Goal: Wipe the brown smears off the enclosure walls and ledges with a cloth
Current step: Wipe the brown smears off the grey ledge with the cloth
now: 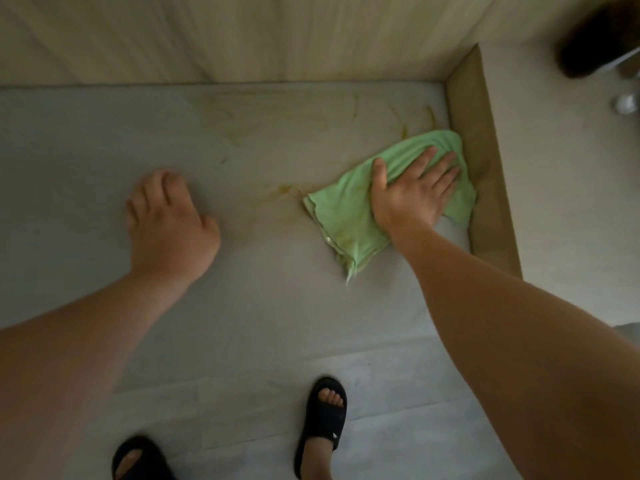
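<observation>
**Cloth in the right corner, smears to its left and beyond it**

The right hand (412, 192) lies flat on the green cloth (346, 220), fingers straight and spread, pressing it onto the grey ledge (104, 140). The cloth's far corner touches the side wall (481, 140). Its long axis runs diagonally, from near-left to far-right.

The left hand (169, 216) holds nothing. It rests on the ledge well apart from the cloth, fingers bent, apparently as a brace.

A brown smear (284, 190) lies between the two hands, just beside the cloth's left edge. Thinner streaks (430, 114) sit past the cloth, near the back wall (242, 39). The right hand is the nearer to both, so the likely next stroke is leftward or away from the body.
</observation>
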A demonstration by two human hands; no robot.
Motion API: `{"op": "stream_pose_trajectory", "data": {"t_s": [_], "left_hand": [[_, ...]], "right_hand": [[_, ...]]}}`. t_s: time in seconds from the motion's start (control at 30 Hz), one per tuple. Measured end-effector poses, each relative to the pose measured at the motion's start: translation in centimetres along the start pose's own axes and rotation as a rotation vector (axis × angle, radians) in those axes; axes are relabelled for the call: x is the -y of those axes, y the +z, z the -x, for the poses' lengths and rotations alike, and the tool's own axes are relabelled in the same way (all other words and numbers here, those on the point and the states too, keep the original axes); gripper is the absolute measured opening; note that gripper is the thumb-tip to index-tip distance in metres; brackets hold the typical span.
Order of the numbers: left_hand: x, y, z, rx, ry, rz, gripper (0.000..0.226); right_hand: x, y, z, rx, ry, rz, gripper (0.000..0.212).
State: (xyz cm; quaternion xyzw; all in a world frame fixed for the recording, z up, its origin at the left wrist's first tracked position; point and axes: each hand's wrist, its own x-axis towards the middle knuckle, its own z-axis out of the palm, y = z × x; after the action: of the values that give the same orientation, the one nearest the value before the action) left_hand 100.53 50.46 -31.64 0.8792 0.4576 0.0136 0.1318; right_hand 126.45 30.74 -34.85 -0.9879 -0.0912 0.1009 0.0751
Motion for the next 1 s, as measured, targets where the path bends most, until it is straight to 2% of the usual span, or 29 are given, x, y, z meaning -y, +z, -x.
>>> {"op": "stream_pose_trajectory", "data": {"t_s": [0.1,0.17,0.33,0.5,0.67,0.77,0.9,1.0], "left_hand": [[0.9,0.1,-2.0,0.125,-0.197,0.004,0.083],[1.6,1.4,-2.5,0.190,-0.244,0.000,0.083],[2.1,3.7,-1.7,0.101,-0.243,-0.011,0.089],[2.1,4.0,-1.9,0.078,-0.251,0.004,0.097],[2.1,4.2,-1.8,0.075,-0.250,0.009,0.099],[2.1,4.1,-1.8,0.087,-0.250,0.004,0.099],[2.2,4.0,-1.9,0.094,-0.257,0.025,0.100],[2.4,4.0,-1.9,0.105,-0.250,0.045,0.100]], "right_hand": [[0.3,-1.0,-3.3,0.033,-0.114,0.041,0.096],[0.6,-1.5,-5.4,0.046,-0.189,0.055,0.092],[2.1,-1.7,-9.4,0.008,-0.237,0.027,0.081],[4.5,-1.3,-11.9,-0.047,-0.179,0.024,0.078],[6.2,-1.0,-11.6,-0.052,-0.155,0.082,0.067],[8.1,-0.4,-10.4,-0.085,-0.217,0.087,0.079],[11.7,0.8,-6.7,-0.110,-0.317,0.039,0.080],[14.8,1.3,-2.9,-0.021,-0.469,0.044,0.082]]}}
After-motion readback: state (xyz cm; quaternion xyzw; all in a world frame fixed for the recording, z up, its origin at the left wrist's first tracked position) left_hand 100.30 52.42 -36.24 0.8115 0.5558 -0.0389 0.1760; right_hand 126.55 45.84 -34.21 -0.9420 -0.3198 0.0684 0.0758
